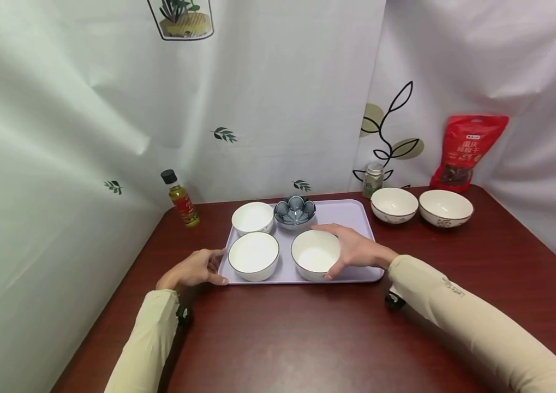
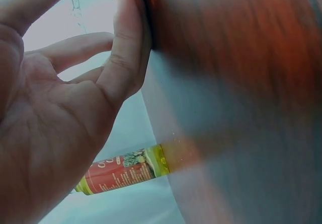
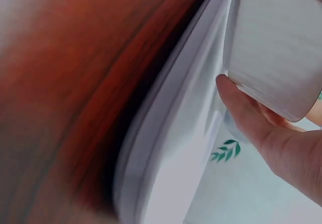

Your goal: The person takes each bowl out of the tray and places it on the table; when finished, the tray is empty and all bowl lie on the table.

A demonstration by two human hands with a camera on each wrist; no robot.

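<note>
On the brown table lies a lilac tray [image 1: 344, 210] bearing several bowls. My right hand [image 1: 356, 248] grips a white bowl [image 1: 313, 250] at the tray's front, thumb on the near side and fingers across the far rim. The right wrist view shows this bowl's outer wall [image 3: 276, 48] close over the tray. My left hand [image 1: 194, 268] holds the tray's left edge near its front corner, fingers bent against it. Beside the gripped bowl stands another white bowl [image 1: 254, 255]; behind them are a third white bowl [image 1: 253, 218] and a blue-grey petal-shaped bowl [image 1: 295, 212].
Two white bowls, one [image 1: 394, 204] beside the other [image 1: 446, 207], stand right of the tray. A small glass jar [image 1: 373, 180] and a red food bag [image 1: 469, 150] are behind them. At left is an oil bottle [image 1: 183, 202]. A fabric backdrop [image 1: 278, 109] borders the table.
</note>
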